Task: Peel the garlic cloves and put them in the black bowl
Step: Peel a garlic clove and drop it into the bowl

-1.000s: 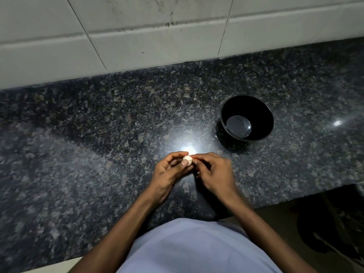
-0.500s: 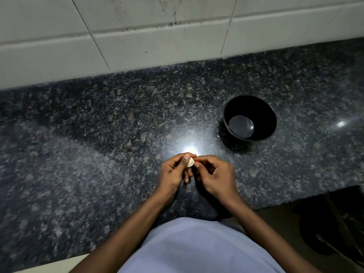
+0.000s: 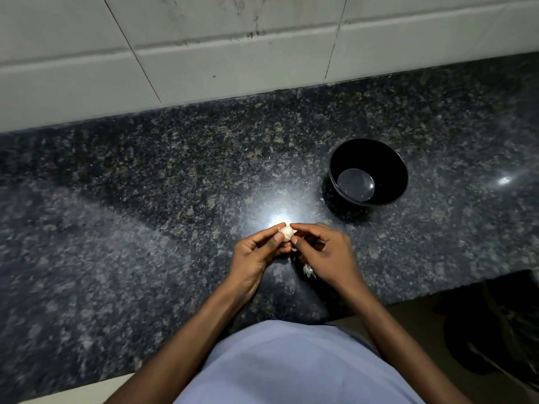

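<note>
Garlic clove (image 3: pixel 286 232) sits pinched in the grip of the left hand (image 3: pixel 258 252), thumb over its near face and fingers curled behind, held just above the dark speckled worktop (image 3: pixel 145 199) near the middle of the view. It should handle as a very light, firm little thing, hard enough to take a good squeeze but rounded and likely to slip once the papery skin loosens, so the sound place to hold it is across its fat middle while the free end is worked. The right hand (image 3: pixel 326 255) meets it from 3 o'clock, forefinger and thumb narrowed to a pinch at the clove's top edge, apparently catching a flap of skin, though the glare behind the fingers makes the exact contact hard to read. That skin will be thin, dry and brittle, tearing in flakes instead of coming off whole. The clove looks pale cream, plump and smooth where it shows, with a whitish shred at its tip. Loose white peelings (image 3: pixel 308 271) show below the right hand at about 5 o'clock from the clove. The black bowl (image 3: pixel 390 158) stands well apart at 2 o'clock, upright, its glossy floor bare of cloves.
</note>
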